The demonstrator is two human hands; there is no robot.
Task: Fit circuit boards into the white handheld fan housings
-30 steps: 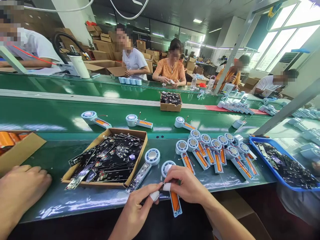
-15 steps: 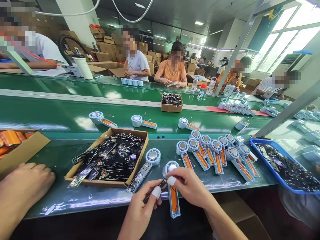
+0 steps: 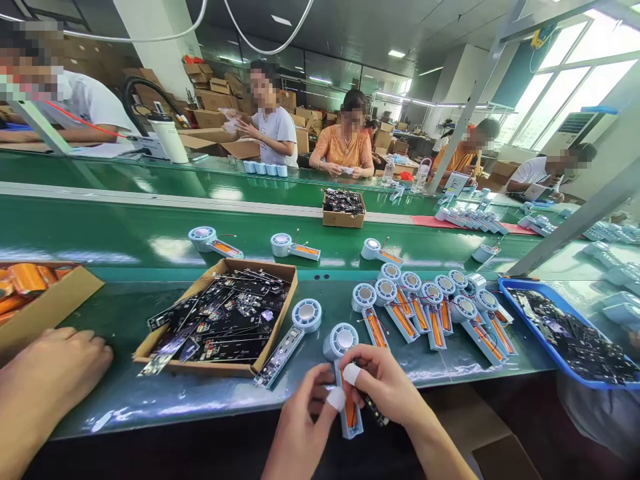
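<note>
Before me, a light blue handheld fan (image 3: pixel 344 339) lies with its round head on the bench and its open handle, orange inside, reaching over the front edge. My right hand (image 3: pixel 387 387) is closed on a narrow black circuit board (image 3: pixel 374 409), which slants down beside the handle; a white cover sits on the thumb. My left hand (image 3: pixel 310 420), also with a white-covered thumb, is curled at the handle's left side. What its fingertips pinch, if anything, is hidden. Left of this fan lies another fan (image 3: pixel 307 315) with a board (image 3: pixel 280 353) in its handle.
A cardboard tray (image 3: pixel 257 367) of black boards stands left, near another person's hand (image 3: pixel 65 360) and a box (image 3: pixel 55 303) of orange pieces. Several fans (image 3: pixel 430 293) cluster right, beside a blue tray (image 3: pixel 535 353) of boards. A green conveyor (image 3: pixel 240 217) runs behind; people sit beyond.
The circuit board has gone from between both my hands to my right hand, now tilted downward. My left hand has moved right and down. Fans on the conveyor have shifted slightly right.
</note>
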